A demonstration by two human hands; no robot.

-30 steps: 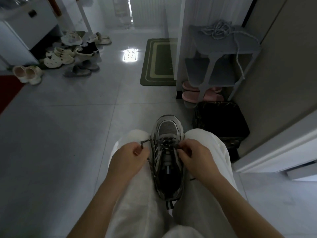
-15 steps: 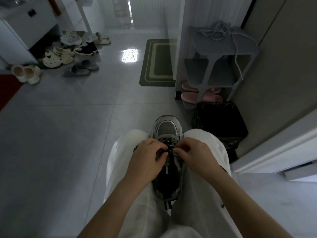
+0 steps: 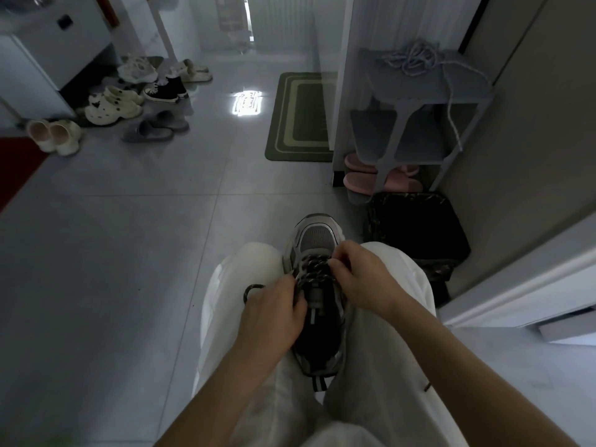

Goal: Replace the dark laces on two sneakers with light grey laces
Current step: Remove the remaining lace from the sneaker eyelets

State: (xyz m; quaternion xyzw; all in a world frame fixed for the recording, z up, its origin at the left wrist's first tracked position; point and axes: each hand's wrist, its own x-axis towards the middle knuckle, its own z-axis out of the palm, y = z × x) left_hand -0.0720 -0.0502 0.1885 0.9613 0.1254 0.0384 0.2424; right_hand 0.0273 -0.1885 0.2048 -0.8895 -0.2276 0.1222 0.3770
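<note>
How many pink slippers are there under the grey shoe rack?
2. Both lie under the grey shoe rack: the far pink slipper towards the back, the near pink slipper just in front of it. A rack leg hides part of each.

The grey sneaker (image 3: 317,240) is lying toe-forward between the person's thighs in white trousers (image 3: 232,285). A bundle of light grey laces (image 3: 416,61) is lying on top of the small grey shelf (image 3: 467,87), which is standing on the tiled floor (image 3: 129,253); one end is hanging down.
</note>
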